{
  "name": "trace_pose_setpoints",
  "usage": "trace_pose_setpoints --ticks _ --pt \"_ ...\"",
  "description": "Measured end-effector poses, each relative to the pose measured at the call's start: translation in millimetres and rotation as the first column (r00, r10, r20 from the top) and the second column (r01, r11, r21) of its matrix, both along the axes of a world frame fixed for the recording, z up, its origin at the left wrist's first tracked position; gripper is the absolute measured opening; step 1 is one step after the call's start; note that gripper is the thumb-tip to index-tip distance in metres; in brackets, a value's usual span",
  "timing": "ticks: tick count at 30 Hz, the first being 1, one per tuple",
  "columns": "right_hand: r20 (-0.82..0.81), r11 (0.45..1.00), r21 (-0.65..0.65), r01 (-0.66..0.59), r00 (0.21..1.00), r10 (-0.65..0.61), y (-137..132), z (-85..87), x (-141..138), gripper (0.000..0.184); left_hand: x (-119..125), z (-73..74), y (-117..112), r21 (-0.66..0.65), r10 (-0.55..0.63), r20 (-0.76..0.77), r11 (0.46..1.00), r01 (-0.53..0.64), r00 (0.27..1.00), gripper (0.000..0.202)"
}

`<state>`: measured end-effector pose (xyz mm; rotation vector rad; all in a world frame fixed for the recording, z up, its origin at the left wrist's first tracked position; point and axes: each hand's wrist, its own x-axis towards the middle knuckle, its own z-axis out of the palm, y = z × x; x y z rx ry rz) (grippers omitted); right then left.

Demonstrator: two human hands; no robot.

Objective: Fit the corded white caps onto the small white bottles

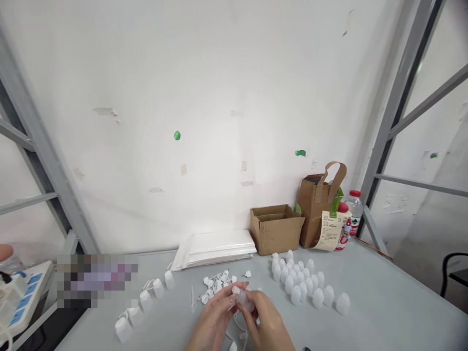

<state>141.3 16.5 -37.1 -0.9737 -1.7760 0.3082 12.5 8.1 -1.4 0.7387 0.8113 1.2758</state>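
Between my two hands, near the front middle of the table, is a small translucent plastic bottle (244,299) with a narrow neck, tilted up to the left. My left hand (218,312) is closed around its neck side. The fingers of my right hand (263,314) grip its wider body. Just beyond my hands lies a pile of small white cap-like pieces (215,282) with thin cords. More corded white pieces (233,346) lie under and between my wrists, partly hidden. To the right stand several frosted egg-shaped pieces (300,280) in rough rows.
Several white corded units (146,301) form a slanting line at left. White mailer envelopes (215,248), an open cardboard box (278,231), a brown paper bag (310,209) and a water bottle (353,209) stand along the wall. A power strip (31,295) lies far left.
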Motion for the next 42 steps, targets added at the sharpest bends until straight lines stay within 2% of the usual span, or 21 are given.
trace_pose_setpoints --ticks 4,7,9,11,14,16,20,28,35,39,42 --pt "0.040 0.997 0.067 0.041 0.998 -0.044 -1 2.3 1 0.021 1 -1.3 0 -0.008 0.006 -0.010 1.000 -0.006 1.000 0.036" --pt "0.034 0.998 0.039 0.042 0.998 -0.043 -1 3.5 3 0.018 4 -1.4 -1 -0.027 -0.022 0.046 0.999 0.024 0.999 0.041" --pt "0.017 1.000 -0.025 0.002 1.000 -0.002 1 5.2 5 0.016 5 1.5 -3 -0.030 -0.018 0.060 0.999 0.020 0.998 0.042" --pt "-0.025 0.988 -0.126 -0.094 0.996 0.091 2 8.3 6 0.016 5 7.3 -6 -0.009 0.025 0.007 1.000 -0.025 1.000 0.039" --pt "-0.143 0.925 -0.284 -0.251 0.965 0.218 4 14.4 7 0.022 3 17.1 -9 0.027 0.091 -0.141 0.996 -0.088 0.986 0.033" --pt "-0.212 0.883 -0.360 -0.299 0.949 0.235 4 18.2 6 0.023 1 20.5 -10 0.042 0.094 -0.178 0.995 -0.088 0.980 0.033" --pt "-0.240 0.851 -0.437 -0.291 0.950 0.202 2 22.0 3 0.013 1 18.0 -10 0.044 0.060 -0.091 0.997 -0.056 0.994 0.037" --pt "-0.058 0.921 -0.363 -0.140 0.990 0.128 3 6.3 4 0.012 1 10.9 -9 -0.003 0.027 -0.061 1.000 -0.027 0.998 0.036" --pt "0.020 0.977 -0.206 -0.062 0.998 0.067 1 1.1 3 0.013 4 12.5 -12 0.007 -0.019 0.049 1.000 0.019 0.999 0.032" --pt "0.021 0.991 -0.135 -0.009 1.000 0.012 -1 -4.3 0 0.015 6 12.9 -14 0.011 -0.021 0.062 1.000 0.021 0.998 0.027" --pt "-0.050 0.981 -0.195 0.001 0.999 -0.010 -3 -7.8 -4 0.020 7 12.0 -14 0.005 -0.049 0.107 0.999 0.049 0.993 0.026"
